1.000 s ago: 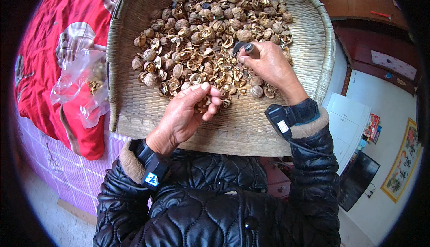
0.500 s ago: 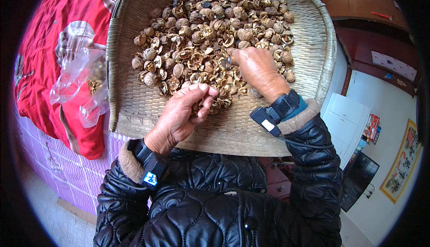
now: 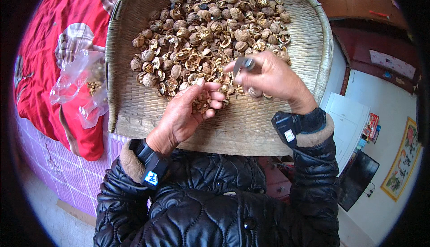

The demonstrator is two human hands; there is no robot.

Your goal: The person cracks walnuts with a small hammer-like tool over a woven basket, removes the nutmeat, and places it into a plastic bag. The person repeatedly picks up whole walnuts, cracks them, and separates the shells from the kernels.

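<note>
Left hand (image 3: 180, 113) half-curled (hold unclear); right hand (image 3: 278, 79) gripping tool (image 3: 249, 64); room inside right basket edge (image 3: 326, 45).

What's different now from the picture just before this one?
The right hand moved right and a bit toward the person, so more of the dark tool it grips shows. The left hand seems to have opened slightly. Nothing was visibly let go. The left hand's spot, the basket and the plastic bag stayed the same.
</note>
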